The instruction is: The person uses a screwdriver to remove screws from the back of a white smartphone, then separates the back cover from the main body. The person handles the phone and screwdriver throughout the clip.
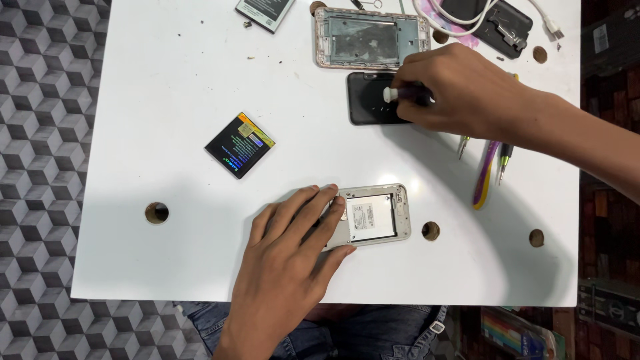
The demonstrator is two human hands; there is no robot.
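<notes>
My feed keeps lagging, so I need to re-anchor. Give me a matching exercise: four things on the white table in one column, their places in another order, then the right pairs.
Things:
1. opened phone
2. loose battery
3. bare phone frame
4. black back cover

Places:
A. far edge, beside white cable
B. under left hand, near edge
C. under right hand, which holds a small white-tipped tool
D. alone, left of centre

Pairs: 1-B, 2-D, 3-A, 4-C
</notes>
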